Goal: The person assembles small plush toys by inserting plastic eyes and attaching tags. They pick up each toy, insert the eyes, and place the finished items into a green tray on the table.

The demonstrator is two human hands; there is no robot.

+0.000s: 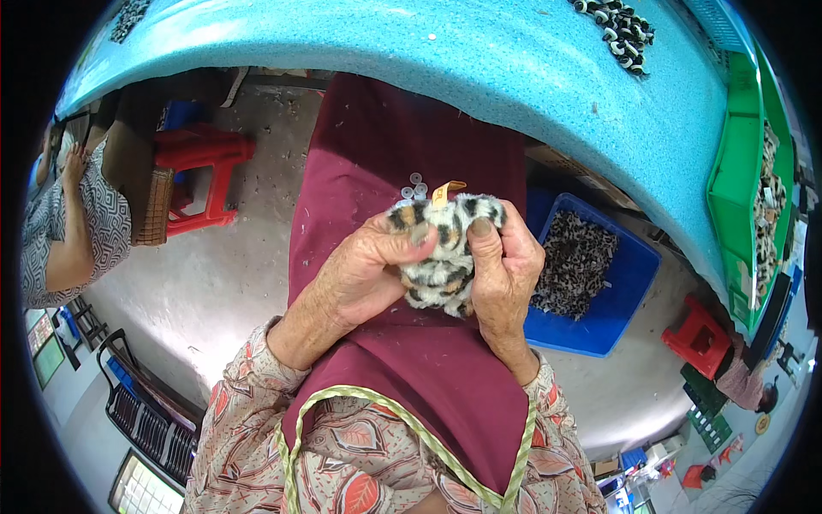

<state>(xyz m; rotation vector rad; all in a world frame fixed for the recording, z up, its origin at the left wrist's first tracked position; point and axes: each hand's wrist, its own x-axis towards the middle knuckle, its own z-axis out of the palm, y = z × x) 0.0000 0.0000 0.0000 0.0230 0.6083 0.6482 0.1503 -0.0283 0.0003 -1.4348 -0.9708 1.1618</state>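
Observation:
Between my two hands is a small fuzzy plush piece (438, 272), white with black and tan patches, held above my lap. A yellow fabric tag (446, 192) sticks up from its far edge. My left hand (364, 267) pinches the plush on its left side, thumb pressed on top. On the other side my right hand (507, 276) grips it the same way, thumb on the near face and fingers behind. Several clear round plastic discs (415, 187) lie just beyond the plush, on the maroon apron (360, 154) across my lap. The plush's underside is hidden.
Ahead curves a light-blue tabletop (479, 64) bearing a pile of small black-and-white pieces (618, 34). A green bin (743, 184) stands at the right. On the floor sits a blue bin (635, 287) of dark scraps. Red stools (201, 150) and a seated person (73, 223) are at left.

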